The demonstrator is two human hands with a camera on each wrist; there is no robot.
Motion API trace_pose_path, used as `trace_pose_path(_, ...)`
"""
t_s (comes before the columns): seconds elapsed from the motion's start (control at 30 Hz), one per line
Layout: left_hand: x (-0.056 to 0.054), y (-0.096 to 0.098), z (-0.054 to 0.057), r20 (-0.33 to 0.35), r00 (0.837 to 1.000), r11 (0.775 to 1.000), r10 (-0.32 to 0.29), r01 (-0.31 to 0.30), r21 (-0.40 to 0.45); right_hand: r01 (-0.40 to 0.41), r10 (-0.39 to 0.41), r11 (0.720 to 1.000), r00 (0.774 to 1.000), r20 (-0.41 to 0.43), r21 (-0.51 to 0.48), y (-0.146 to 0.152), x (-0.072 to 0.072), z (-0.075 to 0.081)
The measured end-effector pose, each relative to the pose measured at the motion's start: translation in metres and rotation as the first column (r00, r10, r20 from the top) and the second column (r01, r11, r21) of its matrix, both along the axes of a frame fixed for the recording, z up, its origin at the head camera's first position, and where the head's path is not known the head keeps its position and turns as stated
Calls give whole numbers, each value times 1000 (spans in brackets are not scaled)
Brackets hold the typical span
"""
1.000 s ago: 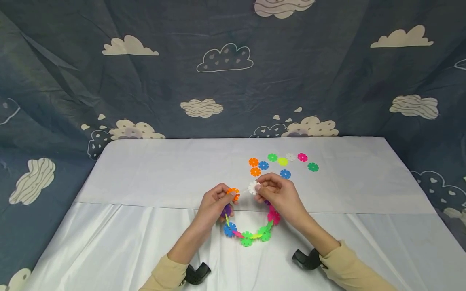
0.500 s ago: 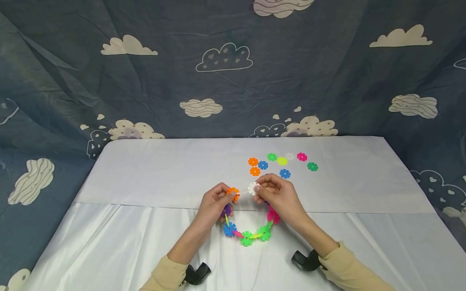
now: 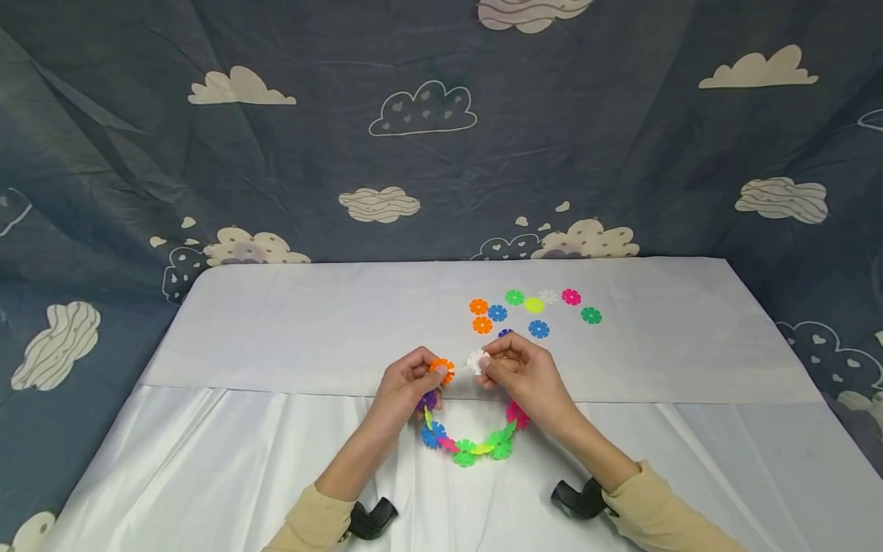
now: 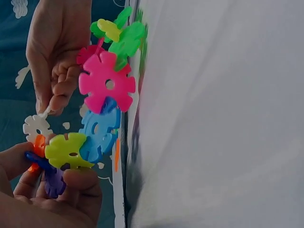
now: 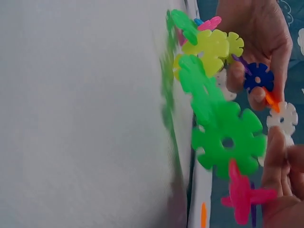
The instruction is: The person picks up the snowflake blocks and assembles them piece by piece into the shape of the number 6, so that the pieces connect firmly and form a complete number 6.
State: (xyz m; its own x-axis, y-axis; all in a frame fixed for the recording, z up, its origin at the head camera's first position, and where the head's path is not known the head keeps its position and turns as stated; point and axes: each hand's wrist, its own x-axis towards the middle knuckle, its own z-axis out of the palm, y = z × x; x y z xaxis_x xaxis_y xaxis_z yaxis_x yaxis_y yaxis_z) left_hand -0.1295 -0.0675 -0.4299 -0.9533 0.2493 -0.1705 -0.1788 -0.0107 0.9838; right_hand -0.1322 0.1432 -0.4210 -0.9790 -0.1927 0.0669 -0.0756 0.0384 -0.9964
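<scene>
While the left hand (image 3: 407, 387) pinches an orange disc (image 3: 449, 375) between thumb and fingers, the right hand (image 3: 530, 379) pinches a white disc (image 3: 474, 362) facing it, so each grip is narrow and holding something. A chain (image 3: 465, 453) of slotted, flower-edged discs curves between the hands on the wearer's side, its middle nearest the body. From the left hand round to the right, its colours run purple, yellow, blue, pink, green, yellow, green and pink; the far end passes behind the right hand. In the left wrist view, a white piece sits against the orange one and a pale piece shows edge-on at the right fingertips; whether those two are slotted together I cannot tell.

Beyond the hands, loose discs (image 3: 539, 329) lie flat on the white-covered tabletop (image 3: 276, 330): two orange, two blue, two green, one yellow, one white, one pink, and a dark blue one partly hidden by the right hand. Black devices (image 3: 373, 520) sit at both wrists beside tan sleeves (image 3: 310, 518). Pale printed clouds mark the dark backdrop (image 3: 310, 161).
</scene>
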Motion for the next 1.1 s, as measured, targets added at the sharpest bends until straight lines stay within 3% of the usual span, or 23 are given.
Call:
trace_pose_path(0.4, 1, 0, -1, -51, 999, 1000, -1, 0, -11, -4, 8, 998, 998, -59, 70, -6, 6, 2)
trace_pose_path(0.63, 0, -1, -2, -22, 1000, 1000, 13, -13, -18, 4, 7, 990, 997, -74, 140, -4, 2, 2)
trace_pose_path(0.9, -3, -3, -1, 63, 998, 1000, 29, -29, 3, 26, 29, 913, 991, -129, 407, 14, -10, 9)
trace_pose_path(1.1, -5, -5, -5, 96, 995, 999, 34, -36, 24, 68, 5, 871, 989, -148, 487, 40, -29, 5)
